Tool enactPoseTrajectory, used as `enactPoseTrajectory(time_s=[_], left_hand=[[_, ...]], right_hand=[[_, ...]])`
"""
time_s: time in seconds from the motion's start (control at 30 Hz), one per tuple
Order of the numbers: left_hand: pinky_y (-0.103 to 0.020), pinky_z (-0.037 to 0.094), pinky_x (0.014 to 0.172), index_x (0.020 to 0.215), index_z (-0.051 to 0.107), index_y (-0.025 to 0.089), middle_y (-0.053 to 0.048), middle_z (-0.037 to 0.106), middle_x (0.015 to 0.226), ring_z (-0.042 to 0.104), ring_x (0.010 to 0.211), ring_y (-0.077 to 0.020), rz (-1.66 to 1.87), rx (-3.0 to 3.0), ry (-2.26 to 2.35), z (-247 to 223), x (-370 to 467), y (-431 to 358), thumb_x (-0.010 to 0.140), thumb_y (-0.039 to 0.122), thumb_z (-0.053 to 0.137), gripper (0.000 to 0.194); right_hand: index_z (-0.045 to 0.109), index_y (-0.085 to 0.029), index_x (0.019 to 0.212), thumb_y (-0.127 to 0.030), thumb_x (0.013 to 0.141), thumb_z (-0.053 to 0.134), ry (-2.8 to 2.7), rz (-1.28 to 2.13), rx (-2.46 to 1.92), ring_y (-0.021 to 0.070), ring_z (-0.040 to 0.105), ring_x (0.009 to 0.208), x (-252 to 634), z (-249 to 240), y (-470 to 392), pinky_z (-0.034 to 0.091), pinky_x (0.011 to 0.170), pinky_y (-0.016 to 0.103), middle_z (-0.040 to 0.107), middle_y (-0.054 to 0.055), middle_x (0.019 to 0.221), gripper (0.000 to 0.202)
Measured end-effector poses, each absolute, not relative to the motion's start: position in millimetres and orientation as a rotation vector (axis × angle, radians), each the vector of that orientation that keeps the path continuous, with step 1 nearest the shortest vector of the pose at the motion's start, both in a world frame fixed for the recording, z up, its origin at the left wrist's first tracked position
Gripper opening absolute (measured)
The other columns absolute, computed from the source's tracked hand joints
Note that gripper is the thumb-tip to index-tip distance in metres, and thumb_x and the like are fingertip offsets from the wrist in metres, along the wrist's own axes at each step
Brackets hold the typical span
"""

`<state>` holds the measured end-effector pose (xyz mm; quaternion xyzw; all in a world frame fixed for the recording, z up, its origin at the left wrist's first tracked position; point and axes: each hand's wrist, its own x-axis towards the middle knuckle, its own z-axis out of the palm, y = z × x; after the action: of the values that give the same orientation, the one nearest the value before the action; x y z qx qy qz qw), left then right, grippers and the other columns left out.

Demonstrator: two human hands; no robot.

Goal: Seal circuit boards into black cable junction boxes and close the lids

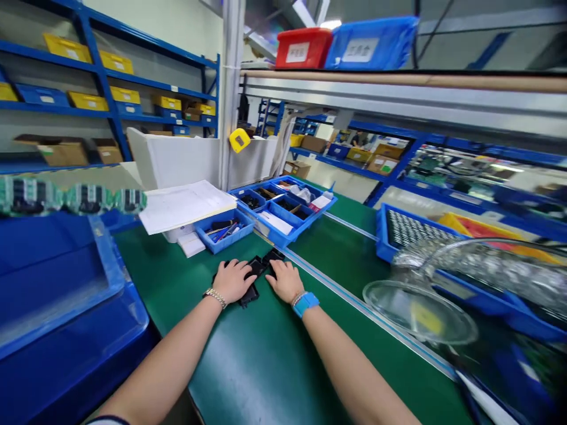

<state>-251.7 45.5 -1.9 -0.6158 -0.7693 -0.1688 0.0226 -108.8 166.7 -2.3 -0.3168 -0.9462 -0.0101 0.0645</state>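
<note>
Palm down, my left hand (pixel 233 281) rests with spread fingers over several black plastic parts on the green tabletop. One black rectangular housing (pixel 256 267) shows beyond its fingertips, and another black piece (pixel 249 295) sticks out beside the thumb. Part of what lies under the palm is hidden. My right hand (pixel 287 281) is just to the right, fingers apart, its fingertips touching or very near a small black part (pixel 273 255). Neither hand visibly grips anything. A metal watch band or bracelet is on the left wrist, a blue band on the right.
Ahead stand a blue pen tray (pixel 227 237) and a divided blue bin (pixel 283 237) of small parts, with papers (pixel 186 206) at left. Blue crates (pixel 57 283) flank the left edge. On the right are a clear round lid (pixel 420 313) and a silvery flexible duct (pixel 482 265).
</note>
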Motion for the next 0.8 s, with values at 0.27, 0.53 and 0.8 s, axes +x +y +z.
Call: enactPoseTrajectory(time_s=[0.27,0.53,0.8], left_hand=[[-0.042,0.030,0.094,0.097,0.061,0.028,0.000,0.056,0.122,0.047,0.111,-0.0203,-0.508,-2.641,-1.698,7,-140,32,0.089,0.046,0.037,0.031],[-0.045,0.023,0.102,0.105,0.059,0.029,0.000,0.052,0.128,0.041,0.119,-0.0220,-0.357,-3.041,-1.192,9,5,45,0.089,0.045,0.040,0.030],[-0.053,0.018,0.105,0.131,0.038,0.020,-0.010,0.043,0.135,0.032,0.127,-0.0285,-0.329,-2.841,-1.627,19,38,26,0.077,0.055,0.051,0.065]], right_hand=[[0.050,-0.017,0.121,-0.038,0.087,0.046,-2.582,-0.216,-1.282,0.0272,0.050,0.095,96,-13,70,0.043,0.074,0.038,0.057,0.012,0.111,0.040],[0.049,-0.018,0.122,-0.037,0.084,0.049,-2.395,-0.186,-1.696,0.0293,0.049,0.097,244,-13,-59,0.045,0.073,0.040,0.057,0.011,0.113,0.043],[0.040,-0.014,0.131,-0.040,0.086,0.046,-2.247,0.060,-1.679,0.0311,0.043,0.111,269,1,-82,0.044,0.082,0.046,0.046,0.014,0.129,0.052]])
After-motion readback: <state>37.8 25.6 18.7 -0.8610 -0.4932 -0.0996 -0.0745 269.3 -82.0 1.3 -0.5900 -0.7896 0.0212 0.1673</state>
